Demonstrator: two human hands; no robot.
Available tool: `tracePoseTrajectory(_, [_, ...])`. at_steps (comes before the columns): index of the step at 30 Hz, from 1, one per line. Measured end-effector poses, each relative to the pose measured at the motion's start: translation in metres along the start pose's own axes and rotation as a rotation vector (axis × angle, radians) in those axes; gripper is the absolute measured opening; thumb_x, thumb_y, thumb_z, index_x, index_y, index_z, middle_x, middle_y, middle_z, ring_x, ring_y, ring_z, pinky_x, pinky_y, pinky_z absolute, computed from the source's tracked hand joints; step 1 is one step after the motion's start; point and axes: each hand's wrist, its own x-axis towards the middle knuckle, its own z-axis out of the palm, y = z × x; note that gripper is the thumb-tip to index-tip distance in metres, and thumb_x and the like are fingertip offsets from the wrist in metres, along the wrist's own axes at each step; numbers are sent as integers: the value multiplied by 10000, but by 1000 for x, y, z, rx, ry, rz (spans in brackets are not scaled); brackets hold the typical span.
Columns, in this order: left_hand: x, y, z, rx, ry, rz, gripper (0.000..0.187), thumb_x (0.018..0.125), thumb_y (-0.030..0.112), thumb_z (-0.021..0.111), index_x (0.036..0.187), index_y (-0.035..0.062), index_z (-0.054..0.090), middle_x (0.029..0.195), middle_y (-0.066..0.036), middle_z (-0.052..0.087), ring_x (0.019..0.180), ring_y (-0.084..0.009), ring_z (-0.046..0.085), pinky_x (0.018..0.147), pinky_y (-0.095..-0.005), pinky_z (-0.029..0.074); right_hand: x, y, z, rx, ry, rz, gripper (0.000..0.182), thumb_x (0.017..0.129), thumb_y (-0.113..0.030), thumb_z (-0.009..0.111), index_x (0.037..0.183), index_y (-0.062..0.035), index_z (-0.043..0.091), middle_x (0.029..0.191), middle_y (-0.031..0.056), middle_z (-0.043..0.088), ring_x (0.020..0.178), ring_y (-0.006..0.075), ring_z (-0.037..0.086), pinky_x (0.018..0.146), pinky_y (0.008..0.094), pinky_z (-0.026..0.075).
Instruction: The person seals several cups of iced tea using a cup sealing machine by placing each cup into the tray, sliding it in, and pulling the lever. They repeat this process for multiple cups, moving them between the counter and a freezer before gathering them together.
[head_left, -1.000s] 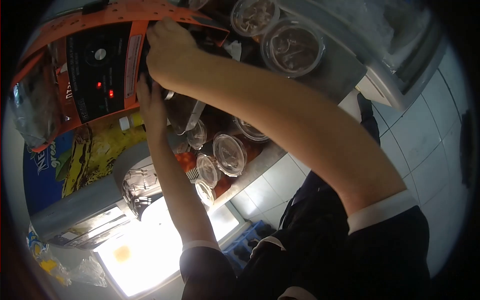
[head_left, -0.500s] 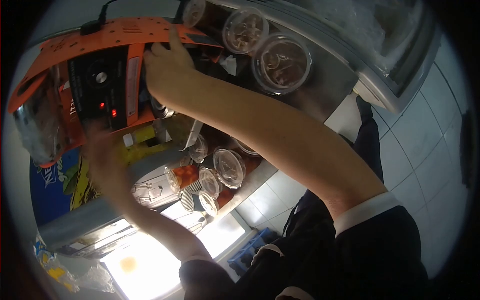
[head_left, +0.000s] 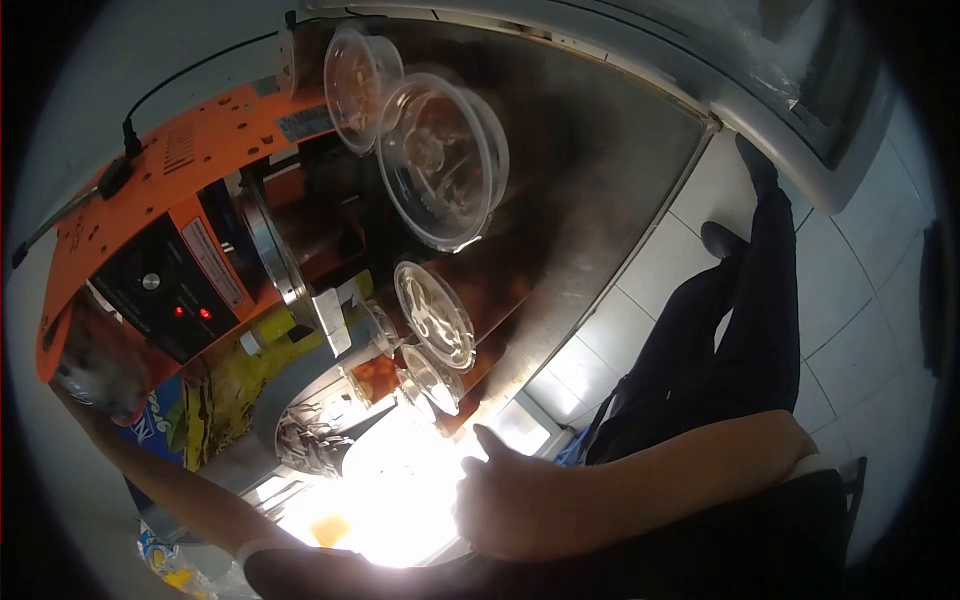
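My left arm reaches along the lower left to the orange cup-sealing machine (head_left: 215,130). My left hand (head_left: 68,392) is by the film roll (head_left: 98,362) at the machine's end, its fingers hidden in shadow. Against the bright light, my right hand (head_left: 510,495) is apart from the machine, thumb raised away from loosely bent fingers, with nothing visible in it. Nearest to it are lidded cups (head_left: 432,378) of reddish-brown drink. A round metal holder (head_left: 275,245) sits at the machine's opening. Two red lights glow below the knob (head_left: 151,281).
Large clear-lidded cups (head_left: 440,160) stand beyond the machine on the dark counter (head_left: 610,150). A blue and yellow printed box (head_left: 215,400) lies below the machine. A black cable (head_left: 200,65) runs behind it. Another person's dark-trousered leg (head_left: 765,230) is on the tiled floor.
My right hand has left the machine's opening and moved down toward my body. My left hand has gone from the front panel to the film-roll end. The view has shifted, and the metal holder shows more.
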Motion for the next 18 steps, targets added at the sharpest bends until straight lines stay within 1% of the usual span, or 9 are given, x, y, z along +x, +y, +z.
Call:
tracePoseTrajectory(1, [-1,5,-1,-33,10,3,603,998,448,264,1335,-16,449,1343,-189,477,1228,-286,469,1030,-383,360,-2,3,-14,-11,-169,32,192,812,-237,552,757,-57,587,764,104,571,837,283,561,851,587,398])
tracePoseTrajectory(3, [-3,14,-3,-7,26,-11,623,1003,463,241,1346,-19,435,1353,-193,466,1230,-287,465,1030,-388,359,-4,9,-2,-85,40,22,183,811,-225,560,761,-51,585,768,101,555,895,295,554,829,551,423])
tracePoseTrajectory(5, [-2,15,-6,196,46,-173,701,981,536,214,1379,-16,382,1380,-210,423,1250,-313,440,1027,-399,362,-4,17,11,-157,240,13,175,810,-214,568,765,-46,583,772,99,538,953,306,547,808,516,447])
tracePoseTrajectory(6, [-2,15,-8,302,56,-255,741,970,573,200,1395,-14,355,1394,-219,402,1260,-325,427,1025,-405,364,-3,18,16,-173,275,-1,173,811,-212,567,765,-46,584,773,96,538,949,304,547,796,509,452])
tracePoseTrajectory(9, [1,-4,-15,66,-69,-2,790,938,614,291,1412,-18,319,1372,-225,415,1243,-343,446,1019,-413,365,-2,19,16,-247,332,-43,169,815,-206,565,766,-46,585,778,91,539,936,297,549,759,487,463])
tracePoseTrajectory(12, [28,-46,-35,429,-155,572,807,913,619,380,1398,-25,339,1379,-223,404,1235,-344,455,1018,-409,367,-5,23,11,-341,330,-70,168,823,-203,560,762,-48,586,783,86,539,917,287,553,725,464,467])
tracePoseTrajectory(15, [21,-36,-33,484,-143,430,766,901,595,446,1338,-34,415,1341,-223,436,1207,-321,484,998,-393,392,-6,25,10,-322,389,-83,172,827,-206,559,758,-51,586,782,78,543,880,272,562,708,442,467])
tracePoseTrajectory(17, [-30,5,-21,431,70,467,717,903,572,459,1281,-36,470,1278,-213,483,1162,-307,521,967,-385,419,-6,24,12,-262,465,-71,174,827,-209,561,775,-45,587,777,74,546,846,263,570,700,426,470])
tracePoseTrajectory(18, [-66,31,-14,398,180,488,693,904,561,466,1252,-37,497,1247,-208,507,1139,-299,540,952,-381,433,-7,22,8,-153,406,-52,170,823,-206,567,793,-40,586,774,74,546,830,261,571,702,418,471])
